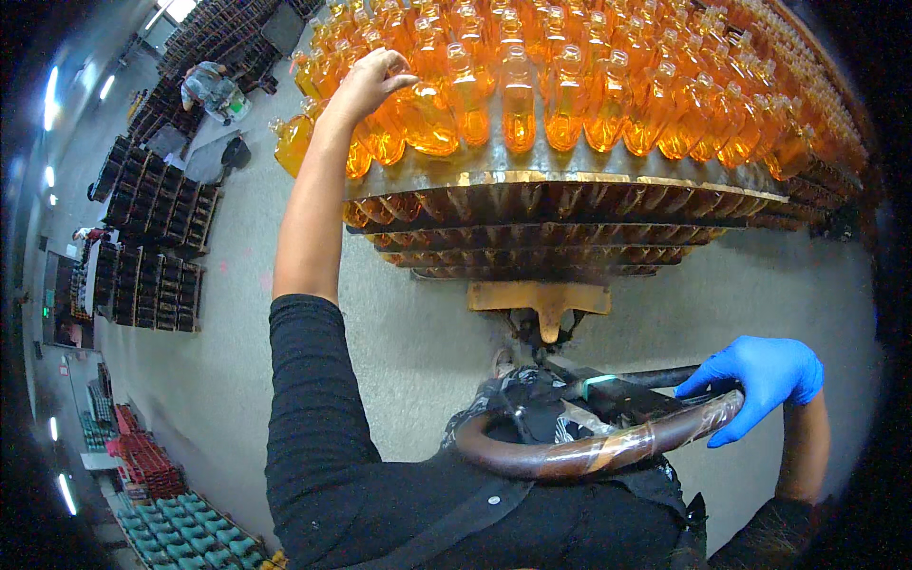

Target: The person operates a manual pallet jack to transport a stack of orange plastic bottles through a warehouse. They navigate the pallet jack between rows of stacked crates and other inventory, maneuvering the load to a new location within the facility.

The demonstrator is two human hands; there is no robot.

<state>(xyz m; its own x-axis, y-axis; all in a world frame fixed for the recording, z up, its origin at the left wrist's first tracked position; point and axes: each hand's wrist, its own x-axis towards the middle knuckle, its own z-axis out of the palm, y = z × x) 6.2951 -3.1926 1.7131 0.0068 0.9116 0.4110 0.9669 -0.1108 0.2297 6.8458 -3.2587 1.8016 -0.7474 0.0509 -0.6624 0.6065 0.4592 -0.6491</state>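
Note:
Rows of glass bottles [568, 107] with amber liquid stand close together on the top sheet [513, 162] of a tiered stack. My bare left hand [374, 77], fingers curled, is over the bottles at the left front corner. Whether it touches one is hard to tell. In a blue glove, my right hand [766, 381] grips the right end of a brown loop handle [548, 459] partly wrapped in clear film. The handle lies close against my body. Below the stack's front shows the yellow head of a pallet jack [539, 298].
Lower tiers of bottles [541, 239] sit under the top sheet. Stacks of dark crates [149, 285] line the left, with a person [208, 89] beside those farther back. Red crates [146, 456] and green stacked items [189, 531] are at lower left. Grey floor [399, 385] surrounds me.

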